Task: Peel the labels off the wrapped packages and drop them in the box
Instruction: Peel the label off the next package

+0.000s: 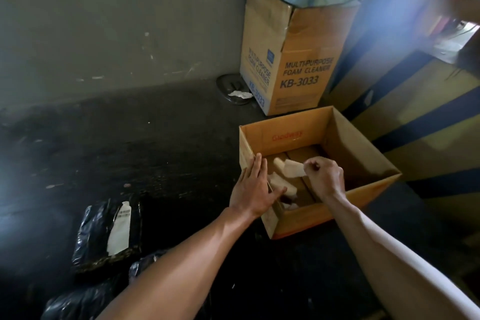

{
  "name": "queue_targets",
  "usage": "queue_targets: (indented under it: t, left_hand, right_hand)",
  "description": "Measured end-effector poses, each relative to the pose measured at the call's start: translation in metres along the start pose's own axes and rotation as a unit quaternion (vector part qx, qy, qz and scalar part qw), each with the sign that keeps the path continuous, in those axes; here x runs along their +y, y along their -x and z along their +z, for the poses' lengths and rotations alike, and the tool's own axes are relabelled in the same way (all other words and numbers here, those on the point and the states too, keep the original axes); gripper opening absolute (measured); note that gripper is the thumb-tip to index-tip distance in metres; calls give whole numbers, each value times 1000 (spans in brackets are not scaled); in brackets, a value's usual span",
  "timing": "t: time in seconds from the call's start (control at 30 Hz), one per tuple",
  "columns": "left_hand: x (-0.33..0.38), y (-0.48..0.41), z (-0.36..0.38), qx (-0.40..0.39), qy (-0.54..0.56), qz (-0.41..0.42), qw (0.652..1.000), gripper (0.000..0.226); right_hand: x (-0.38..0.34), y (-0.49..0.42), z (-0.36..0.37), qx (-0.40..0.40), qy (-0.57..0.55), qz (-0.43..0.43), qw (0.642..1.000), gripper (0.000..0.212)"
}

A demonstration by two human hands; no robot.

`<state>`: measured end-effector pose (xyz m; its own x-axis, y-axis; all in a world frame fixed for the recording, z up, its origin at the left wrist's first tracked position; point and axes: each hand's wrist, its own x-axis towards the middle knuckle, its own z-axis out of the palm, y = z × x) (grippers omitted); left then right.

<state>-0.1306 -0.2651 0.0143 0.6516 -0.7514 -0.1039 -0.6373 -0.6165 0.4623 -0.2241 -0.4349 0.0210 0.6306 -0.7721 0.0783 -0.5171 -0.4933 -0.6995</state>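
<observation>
An open cardboard box [363,153] stands on the dark floor at centre right. My right hand [326,176] hovers over its inside, fingers pinched on a pale peeled label [293,169]. My left hand [253,187] lies flat against the box's left wall with fingers apart and holds nothing. A few more pale labels [279,183] lie on the box bottom. At lower left, a package wrapped in black plastic [96,236] lies on the floor with a white label [120,228] stuck to it. Two more black wrapped packages [78,301] sit below it, partly behind my left forearm.
A taller cardboard box [298,60] lined with a blue bag stands behind the open box against the grey wall. A round metal floor fitting [232,88] with a paper scrap lies left of it. A yellow and blue striped wall [415,117] runs along the right.
</observation>
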Motion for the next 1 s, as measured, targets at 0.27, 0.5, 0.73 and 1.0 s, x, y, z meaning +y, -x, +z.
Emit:
queue_targets:
  t: [0.27,0.5,0.73,1.0]
  left_hand:
    - [-4,-3,7,-6,-7,-8,1000,100]
    - [-3,-2,10,13,-8,-6,1000,97]
    - [-3,-2,11,13,-4,-10,1000,99]
    - [-3,-3,9,8,11,-6,1000,100]
  right_hand:
    - [6,-3,7,-39,8,-57,998,3]
    - [13,-3,10,-54,13,-92,994,9]
    - [14,-5,9,-62,-9,-75,995,6]
    - [14,-4,9,-61,-41,-96,993,4]
